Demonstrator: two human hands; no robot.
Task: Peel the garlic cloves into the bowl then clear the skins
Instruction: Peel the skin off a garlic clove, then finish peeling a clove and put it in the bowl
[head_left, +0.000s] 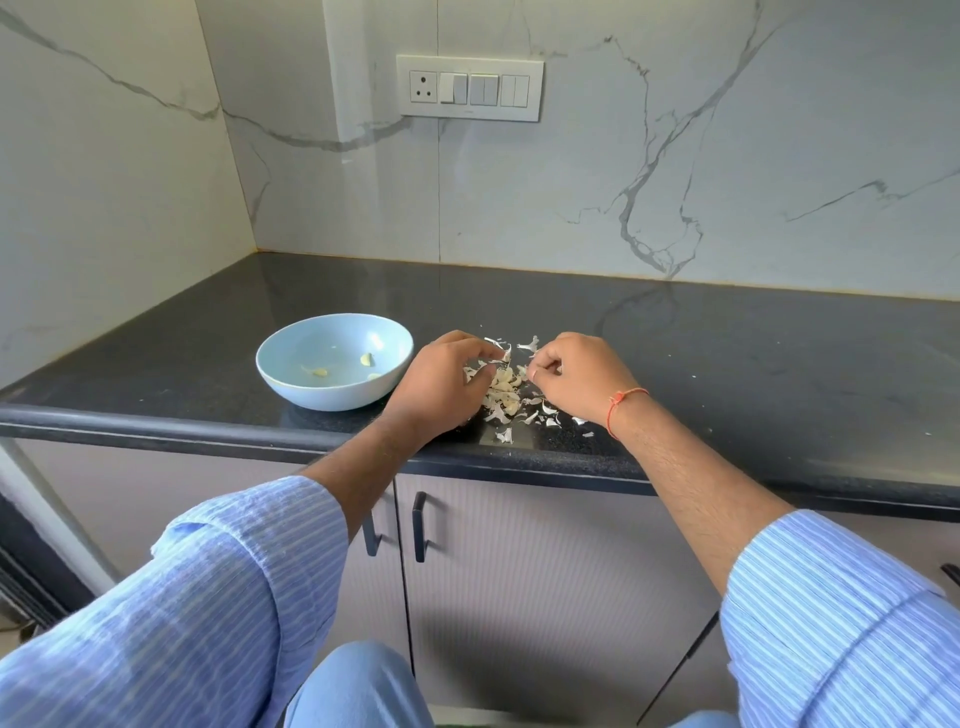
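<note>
both hands are working over a small heap of garlic cloves (505, 387) near the front edge of the dark counter (727, 364). the left hand (441, 382) is sitting just to the right of the bowl (333, 361), its fingers curled inward and its thumb and fingertips pinching a bit of white skin at the top of the heap. the right hand (582, 376) is facing it from the other side, fingers bent into a loose fist with the thumb and forefinger closing on something small and pale; whether that is a clove or only skin is too small to tell. loose skins (524, 415) are lying scattered around and in front of the heap, some reaching the counter's edge and a few behind the hands.

the pale blue bowl is standing on the counter left of the heap, apart from it, holding a few peeled cloves (367, 358).

a thin orange thread (621, 405) is circling the right wrist, and both arms are wearing blue striped sleeves (218, 571). a switch plate (470, 88) with one socket is sitting on the marble wall; no readable writing is showing on it or anywhere else.
</note>
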